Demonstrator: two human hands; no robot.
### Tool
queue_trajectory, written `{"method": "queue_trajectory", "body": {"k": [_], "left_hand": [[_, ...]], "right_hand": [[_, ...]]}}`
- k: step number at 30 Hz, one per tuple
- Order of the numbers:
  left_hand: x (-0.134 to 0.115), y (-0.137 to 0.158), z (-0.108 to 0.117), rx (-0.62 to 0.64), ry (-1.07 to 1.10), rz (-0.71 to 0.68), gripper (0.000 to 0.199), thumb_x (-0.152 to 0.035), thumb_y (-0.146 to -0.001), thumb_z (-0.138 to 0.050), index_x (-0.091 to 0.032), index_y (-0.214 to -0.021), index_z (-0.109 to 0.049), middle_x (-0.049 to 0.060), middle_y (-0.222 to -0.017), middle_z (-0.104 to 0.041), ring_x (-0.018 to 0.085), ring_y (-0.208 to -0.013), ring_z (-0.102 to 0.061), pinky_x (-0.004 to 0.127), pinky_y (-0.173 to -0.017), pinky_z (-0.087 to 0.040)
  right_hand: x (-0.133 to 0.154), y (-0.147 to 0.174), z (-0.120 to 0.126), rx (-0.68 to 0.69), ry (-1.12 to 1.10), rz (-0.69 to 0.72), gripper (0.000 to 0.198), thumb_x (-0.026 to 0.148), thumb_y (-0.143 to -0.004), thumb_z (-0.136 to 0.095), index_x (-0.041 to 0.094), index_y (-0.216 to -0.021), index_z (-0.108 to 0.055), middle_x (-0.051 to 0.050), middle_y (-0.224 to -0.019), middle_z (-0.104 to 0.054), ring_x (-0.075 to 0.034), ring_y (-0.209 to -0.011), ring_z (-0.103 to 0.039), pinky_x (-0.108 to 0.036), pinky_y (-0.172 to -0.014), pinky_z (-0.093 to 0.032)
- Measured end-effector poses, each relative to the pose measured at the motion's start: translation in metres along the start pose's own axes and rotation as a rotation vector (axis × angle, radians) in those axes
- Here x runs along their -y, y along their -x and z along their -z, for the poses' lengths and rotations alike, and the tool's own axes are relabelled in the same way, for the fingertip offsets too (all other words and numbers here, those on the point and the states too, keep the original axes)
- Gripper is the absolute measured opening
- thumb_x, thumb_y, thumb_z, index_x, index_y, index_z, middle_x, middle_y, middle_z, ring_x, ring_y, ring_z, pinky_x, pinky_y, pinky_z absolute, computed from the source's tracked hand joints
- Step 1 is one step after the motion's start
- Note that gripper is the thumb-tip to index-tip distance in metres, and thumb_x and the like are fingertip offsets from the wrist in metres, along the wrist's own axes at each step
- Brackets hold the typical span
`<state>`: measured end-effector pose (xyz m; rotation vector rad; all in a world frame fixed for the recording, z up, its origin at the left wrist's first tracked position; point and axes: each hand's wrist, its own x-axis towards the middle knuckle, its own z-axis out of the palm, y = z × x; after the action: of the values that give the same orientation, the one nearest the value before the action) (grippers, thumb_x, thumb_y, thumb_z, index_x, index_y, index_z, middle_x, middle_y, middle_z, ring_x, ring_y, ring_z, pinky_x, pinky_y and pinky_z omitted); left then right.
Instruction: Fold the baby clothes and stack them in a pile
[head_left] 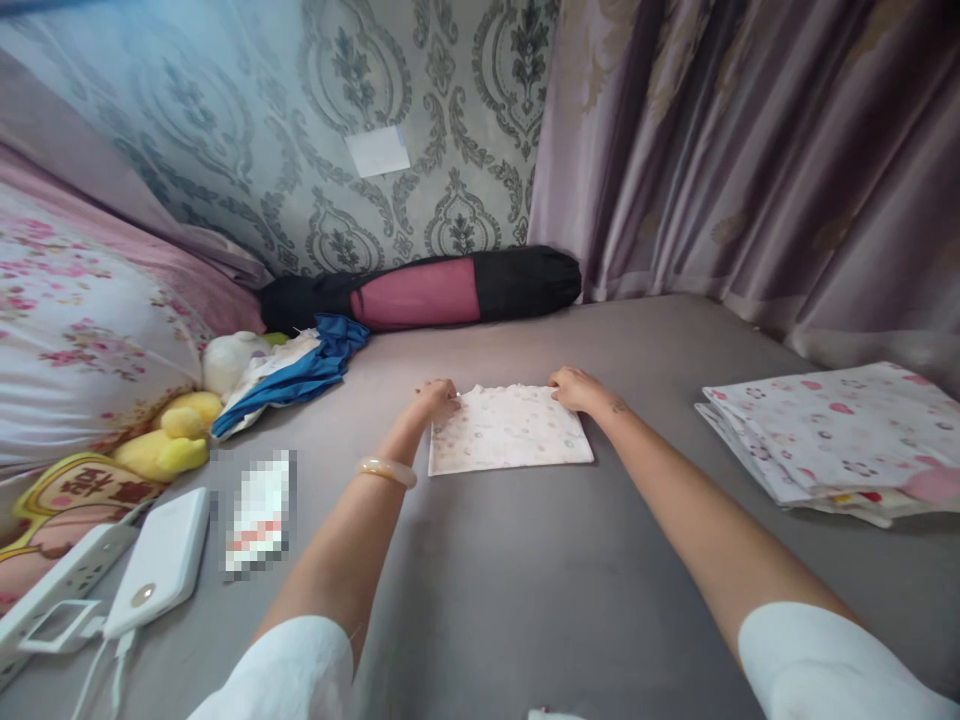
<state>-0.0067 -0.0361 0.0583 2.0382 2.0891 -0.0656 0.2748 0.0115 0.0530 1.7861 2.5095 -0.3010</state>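
A folded white cloth [514,430] with a small faint print lies flat on the grey bed sheet [525,580]. My left hand [437,398] pinches its far left corner, with the fingers curled in. At the far right corner my right hand [577,390] has its fingers closed on the edge. Between the two hands, the cloth's far edge looks slightly ruffled. The fingertips of both hands are partly hidden.
Right of me sits a folded printed stack of cloth [832,430]. Leftward are a blue and white garment [300,375], plush toys [172,435], a white power bank [161,560] and a power strip [67,580]. A black and pink roll [420,292] lies along the wall.
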Motion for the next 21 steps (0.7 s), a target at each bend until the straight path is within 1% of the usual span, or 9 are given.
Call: {"method": "queue_trajectory", "body": {"k": [3, 6, 9, 12, 14, 18, 21], "left_hand": [[-0.003, 0.0, 0.001, 0.022, -0.004, 0.036, 0.031, -0.031, -0.081, -0.055, -0.023, -0.11, -0.065, 0.009, -0.116, -0.068, 0.028, -0.116, -0.055, 0.039, -0.094, -0.043], [-0.004, 0.001, -0.001, 0.019, -0.009, 0.065, 0.034, -0.032, -0.083, -0.053, -0.02, -0.113, -0.063, 0.012, -0.123, -0.064, 0.03, -0.117, -0.054, 0.04, -0.094, -0.043], [-0.006, 0.005, -0.006, -0.015, -0.014, 0.066, 0.034, -0.031, -0.085, -0.05, -0.018, -0.114, -0.062, 0.015, -0.128, -0.059, 0.03, -0.121, -0.051, 0.041, -0.096, -0.041], [-0.007, 0.014, -0.01, -0.067, -0.014, 0.029, 0.03, -0.027, -0.087, -0.046, -0.018, -0.113, -0.059, 0.013, -0.127, -0.059, 0.028, -0.123, -0.049, 0.043, -0.102, -0.035], [-0.007, 0.02, -0.011, -0.099, -0.01, 0.008, 0.028, -0.025, -0.089, -0.044, -0.019, -0.113, -0.058, 0.011, -0.123, -0.062, 0.027, -0.122, -0.049, 0.045, -0.105, -0.031], [-0.004, 0.032, -0.003, -0.136, 0.001, -0.021, 0.027, -0.025, -0.091, -0.041, -0.021, -0.113, -0.057, 0.008, -0.112, -0.067, 0.024, -0.117, -0.053, 0.046, -0.109, -0.025], [-0.003, 0.038, 0.009, -0.159, 0.008, -0.041, 0.026, -0.024, -0.09, -0.045, -0.023, -0.112, -0.057, 0.006, -0.114, -0.067, 0.023, -0.116, -0.053, 0.044, -0.108, -0.026]], "right_hand": [[0.001, 0.0, -0.003, -0.017, 0.025, 0.007, 0.028, 0.019, -0.087, -0.055, 0.018, -0.111, -0.069, -0.013, -0.123, -0.061, -0.025, -0.113, -0.055, -0.031, -0.086, -0.042], [0.005, 0.006, -0.005, -0.049, 0.051, 0.01, 0.029, 0.016, -0.088, -0.05, 0.016, -0.111, -0.068, -0.016, -0.123, -0.059, -0.026, -0.115, -0.052, -0.033, -0.09, -0.041], [0.01, 0.015, -0.006, -0.094, 0.072, 0.016, 0.03, 0.014, -0.09, -0.045, 0.015, -0.111, -0.066, -0.017, -0.123, -0.057, -0.027, -0.117, -0.049, -0.035, -0.09, -0.04], [0.014, 0.025, -0.006, -0.135, 0.087, 0.034, 0.031, 0.012, -0.091, -0.041, 0.014, -0.113, -0.063, -0.017, -0.122, -0.057, -0.027, -0.116, -0.049, -0.036, -0.09, -0.038], [0.015, 0.03, -0.004, -0.153, 0.09, 0.046, 0.03, 0.012, -0.091, -0.041, 0.014, -0.114, -0.061, -0.016, -0.121, -0.059, -0.026, -0.115, -0.05, -0.035, -0.09, -0.037], [0.014, 0.04, 0.006, -0.176, 0.081, 0.061, 0.026, 0.015, -0.092, -0.043, 0.017, -0.112, -0.059, -0.012, -0.119, -0.063, -0.024, -0.111, -0.053, -0.034, -0.089, -0.036], [0.014, 0.047, 0.017, -0.188, 0.069, 0.068, 0.024, 0.018, -0.092, -0.045, 0.019, -0.111, -0.06, -0.011, -0.118, -0.065, -0.023, -0.11, -0.055, -0.033, -0.088, -0.037]]}}
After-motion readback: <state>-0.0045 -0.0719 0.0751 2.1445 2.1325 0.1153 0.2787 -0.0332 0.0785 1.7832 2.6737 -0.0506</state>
